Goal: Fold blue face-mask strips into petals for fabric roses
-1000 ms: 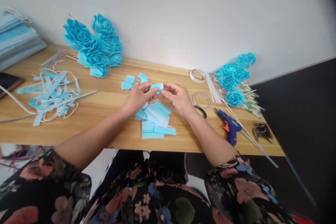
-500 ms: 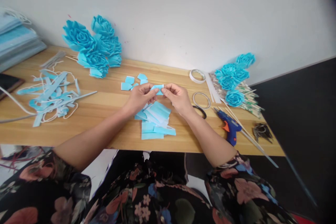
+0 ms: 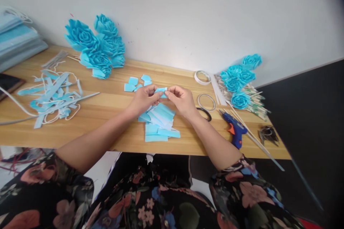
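Note:
A small light-blue fabric piece is pinched between my two hands, above the middle of the table. My left hand is closed on its left end, thumb on top. My right hand grips the right end between thumb and fingers. Below them lies a loose pile of light-blue and white fabric pieces, partly hidden by my left fingers. Several small cut blue petals rest on the wood just beyond my left hand.
Blue fabric roses stand at the back left and right. Strip scraps and stacked face masks lie left. To the right are tape rolls, a blue glue gun and thin sticks over the table edge.
Both hands stay in nearly the same place, still pinching the blue piece. The view has shifted very slightly; nothing else has visibly moved.

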Demonstrator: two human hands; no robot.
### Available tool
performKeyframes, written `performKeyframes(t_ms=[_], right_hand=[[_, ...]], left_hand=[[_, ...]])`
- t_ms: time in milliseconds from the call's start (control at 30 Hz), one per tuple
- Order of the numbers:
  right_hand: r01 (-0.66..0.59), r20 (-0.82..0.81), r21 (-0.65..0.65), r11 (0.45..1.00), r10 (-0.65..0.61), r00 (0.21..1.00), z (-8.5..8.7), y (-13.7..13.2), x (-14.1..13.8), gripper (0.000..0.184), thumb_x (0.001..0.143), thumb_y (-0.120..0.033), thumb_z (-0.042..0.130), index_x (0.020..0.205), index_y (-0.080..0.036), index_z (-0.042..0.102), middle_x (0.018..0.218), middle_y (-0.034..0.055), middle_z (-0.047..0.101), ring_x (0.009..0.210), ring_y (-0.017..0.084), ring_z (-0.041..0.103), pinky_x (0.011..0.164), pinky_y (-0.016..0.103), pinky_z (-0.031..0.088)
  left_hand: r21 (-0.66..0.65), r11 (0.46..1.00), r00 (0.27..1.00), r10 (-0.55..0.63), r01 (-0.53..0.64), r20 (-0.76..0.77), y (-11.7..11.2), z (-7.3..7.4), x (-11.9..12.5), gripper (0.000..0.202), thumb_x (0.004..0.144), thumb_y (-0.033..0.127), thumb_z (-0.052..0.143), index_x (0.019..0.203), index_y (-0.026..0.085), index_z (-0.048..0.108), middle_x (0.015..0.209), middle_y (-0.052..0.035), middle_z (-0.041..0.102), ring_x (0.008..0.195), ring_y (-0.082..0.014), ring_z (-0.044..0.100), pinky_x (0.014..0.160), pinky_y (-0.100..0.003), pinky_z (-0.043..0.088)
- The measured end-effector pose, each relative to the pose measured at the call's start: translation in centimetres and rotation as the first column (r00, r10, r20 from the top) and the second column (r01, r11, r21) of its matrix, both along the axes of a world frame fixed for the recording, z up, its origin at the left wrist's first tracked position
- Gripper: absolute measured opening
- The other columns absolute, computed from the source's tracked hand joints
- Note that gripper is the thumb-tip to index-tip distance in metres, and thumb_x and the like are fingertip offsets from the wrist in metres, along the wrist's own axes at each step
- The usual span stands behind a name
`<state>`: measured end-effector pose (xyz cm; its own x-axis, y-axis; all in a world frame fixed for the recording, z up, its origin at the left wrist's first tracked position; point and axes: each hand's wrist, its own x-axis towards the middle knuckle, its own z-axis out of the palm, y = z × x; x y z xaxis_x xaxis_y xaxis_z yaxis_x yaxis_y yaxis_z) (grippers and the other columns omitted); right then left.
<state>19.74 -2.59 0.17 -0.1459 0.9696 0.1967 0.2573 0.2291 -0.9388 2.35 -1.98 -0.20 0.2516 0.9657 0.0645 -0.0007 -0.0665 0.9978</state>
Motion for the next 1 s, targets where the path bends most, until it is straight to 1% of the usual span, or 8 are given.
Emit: performKeyframes(t_ms=[267,367,433,500,567,667,800,1000], right_hand=[[0.177,-0.052,0.092,0.98,-0.173,0.984,0.5,2.1,2.4,0.019,0.083,-0.038,0.064,0.081,-0.019,0.065,0.072,-0.0016,0.064,0.066,0.011,0.057,0.068,0.026,0.047],[0.176,0.052,0.124,0.977,-0.183,0.982,0.6,3.1,3.6,0.019,0.083,-0.037,0.062,0.08,-0.018,0.065,0.073,-0.0003,0.066,0.066,0.012,0.057,0.066,0.026,0.046],[0.105,0.206,0.131,0.986,-0.13,0.97,1.0,3.3,4.0,0.02,0.084,-0.035,0.06,0.079,-0.017,0.067,0.074,0.0007,0.067,0.067,0.012,0.057,0.066,0.026,0.043],[0.012,0.411,0.123,0.992,-0.062,0.91,1.8,2.8,4.3,0.019,0.085,-0.031,0.059,0.081,-0.016,0.069,0.074,0.0011,0.068,0.067,0.013,0.057,0.065,0.027,0.04],[-0.059,0.611,0.108,0.992,-0.019,0.791,2.7,1.7,4.5,0.017,0.086,-0.026,0.058,0.083,-0.016,0.072,0.074,0.0012,0.07,0.067,0.014,0.058,0.063,0.027,0.037],[-0.104,0.765,0.105,0.989,-0.013,0.644,3.3,-0.7,5.0,0.016,0.087,-0.023,0.059,0.089,-0.019,0.074,0.083,0.0024,0.074,0.073,0.017,0.062,0.065,0.028,0.036],[-0.148,0.806,0.091,0.985,0.014,0.592,2.1,-3.6,5.8,0.019,0.092,-0.024,0.058,0.102,-0.022,0.074,0.098,0.0041,0.075,0.085,0.019,0.065,0.072,0.028,0.042],[-0.077,0.802,0.279,0.957,-0.188,0.567,-0.8,-4.7,5.8,0.02,0.093,-0.02,0.057,0.105,-0.019,0.072,0.1,0.0086,0.072,0.094,0.022,0.063,0.081,0.033,0.045]], left_hand=[[0.005,0.998,0.998,0.055,-0.055,0.014,0.3,0.5,-0.6,0.021,0.083,0.03,0.07,0.073,0.016,0.058,0.061,-0.0002,0.065,0.049,-0.0077,0.054,0.05,-0.02,0.044],[0.013,0.996,0.996,0.087,-0.088,0.032,0.5,0.7,-0.8,0.02,0.085,0.026,0.067,0.071,0.016,0.057,0.06,-0.0001,0.064,0.05,-0.0077,0.054,0.05,-0.02,0.043],[0.015,0.995,0.994,0.102,-0.102,0.036,0.5,0.8,-0.8,0.02,0.085,0.024,0.066,0.07,0.016,0.056,0.06,0.0003,0.063,0.05,-0.0074,0.054,0.051,-0.02,0.043],[0.018,0.993,0.993,0.114,-0.115,0.036,0.5,0.9,-0.7,0.019,0.085,0.021,0.064,0.069,0.016,0.056,0.059,0.0008,0.062,0.05,-0.0072,0.053,0.051,-0.02,0.043],[0.021,0.993,0.992,0.118,-0.119,0.034,0.4,1.0,-0.6,0.019,0.086,0.018,0.062,0.068,0.016,0.055,0.059,0.0011,0.062,0.05,-0.0071,0.053,0.051,-0.02,0.042],[0.02,0.993,0.993,0.116,-0.117,0.034,0.3,1.1,-0.6,0.018,0.086,0.016,0.06,0.069,0.015,0.056,0.059,0.001,0.062,0.05,-0.0073,0.053,0.05,-0.02,0.042],[0.024,0.993,0.992,0.115,-0.116,0.044,0.2,1.1,-0.6,0.016,0.086,0.015,0.06,0.07,0.015,0.057,0.058,0.001,0.062,0.05,-0.0077,0.054,0.05,-0.02,0.042],[0.028,0.994,0.994,0.105,-0.106,0.042,0.1,1.0,-0.5,0.016,0.086,0.014,0.059,0.071,0.015,0.057,0.058,0.0013,0.061,0.05,-0.0074,0.053,0.049,-0.02,0.041]])
